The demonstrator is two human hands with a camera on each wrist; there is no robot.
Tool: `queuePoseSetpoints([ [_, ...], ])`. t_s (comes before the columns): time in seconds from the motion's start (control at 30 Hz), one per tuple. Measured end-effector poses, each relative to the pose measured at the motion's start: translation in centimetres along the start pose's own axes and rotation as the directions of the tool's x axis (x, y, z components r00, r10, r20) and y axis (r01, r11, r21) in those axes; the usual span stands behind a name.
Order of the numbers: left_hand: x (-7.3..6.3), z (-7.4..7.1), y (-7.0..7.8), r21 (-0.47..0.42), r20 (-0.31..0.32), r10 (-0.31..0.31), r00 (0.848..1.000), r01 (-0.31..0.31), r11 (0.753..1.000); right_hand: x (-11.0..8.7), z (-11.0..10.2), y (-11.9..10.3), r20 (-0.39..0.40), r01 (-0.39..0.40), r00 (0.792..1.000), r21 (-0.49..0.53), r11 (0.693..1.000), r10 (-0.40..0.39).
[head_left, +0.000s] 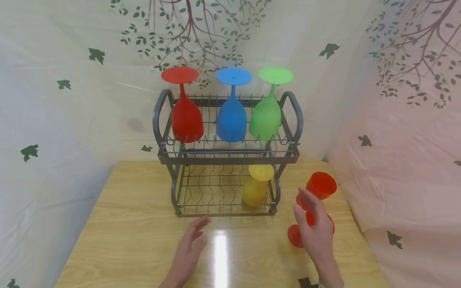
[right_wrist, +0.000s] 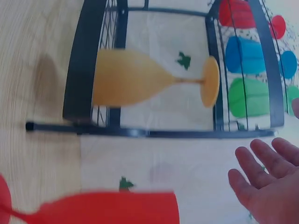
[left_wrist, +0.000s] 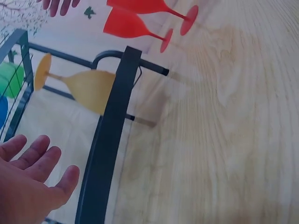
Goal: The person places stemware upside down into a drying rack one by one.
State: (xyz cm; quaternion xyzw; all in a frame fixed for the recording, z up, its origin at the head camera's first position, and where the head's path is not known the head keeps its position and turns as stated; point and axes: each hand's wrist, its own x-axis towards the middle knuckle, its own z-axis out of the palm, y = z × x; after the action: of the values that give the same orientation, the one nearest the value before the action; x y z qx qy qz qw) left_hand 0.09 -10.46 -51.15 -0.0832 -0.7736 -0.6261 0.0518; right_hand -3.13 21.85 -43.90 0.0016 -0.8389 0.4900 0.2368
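Observation:
Upside down on the upper rack tier stand a red goblet (head_left: 187, 120), a blue goblet (head_left: 232, 120) and a green goblet (head_left: 265, 118). An upturned yellow goblet (head_left: 255, 192) sits at the right end of the lower tier. To the right of the rack, two red goblets stand upright on the table, a rear one (head_left: 322, 186) and a front one (head_left: 296, 236). My right hand (head_left: 317, 228) hovers over the front one, fingers relaxed, partly hiding its bowl. My left hand (head_left: 191, 246) holds nothing, its fingers extended before the rack's lower front edge.
The dark two-tier dish rack (head_left: 230, 160) stands at the back of the wooden table (head_left: 133, 240). Patterned sheeting (head_left: 90, 120) rises behind the table and along its sides. A small black patch (head_left: 307, 282) lies near the right wrist.

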Motion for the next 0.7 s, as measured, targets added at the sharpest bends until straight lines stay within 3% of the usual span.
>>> queuePoseSetpoints([
  [0.17, 0.6, 1.9, 0.7, 0.087, 0.079, -0.006, 0.997, -0.001, 0.996, -0.1, -2.1, 0.9, -0.026, -0.084, 0.996, -0.058, 0.995, 0.082],
  [0.3, 1.3, 3.4, 1.4, 0.107, 0.157, 0.031, 0.987, -0.048, 0.993, -0.3, -3.5, 2.0, -0.061, -0.139, 0.989, -0.046, 0.989, 0.136],
  [0.5, 2.1, 5.4, 2.4, 0.116, 0.232, 0.056, 0.971, -0.085, 0.99, -0.5, -5.0, 4.3, -0.102, -0.137, 0.984, 0.072, 0.988, 0.144],
  [0.7, 2.9, 8.2, 3.1, 0.138, 0.283, 0.11, 0.953, -0.154, 0.978, -1.2, -6.2, 7.0, -0.1, -0.153, 0.982, 0.088, 0.984, 0.161],
])
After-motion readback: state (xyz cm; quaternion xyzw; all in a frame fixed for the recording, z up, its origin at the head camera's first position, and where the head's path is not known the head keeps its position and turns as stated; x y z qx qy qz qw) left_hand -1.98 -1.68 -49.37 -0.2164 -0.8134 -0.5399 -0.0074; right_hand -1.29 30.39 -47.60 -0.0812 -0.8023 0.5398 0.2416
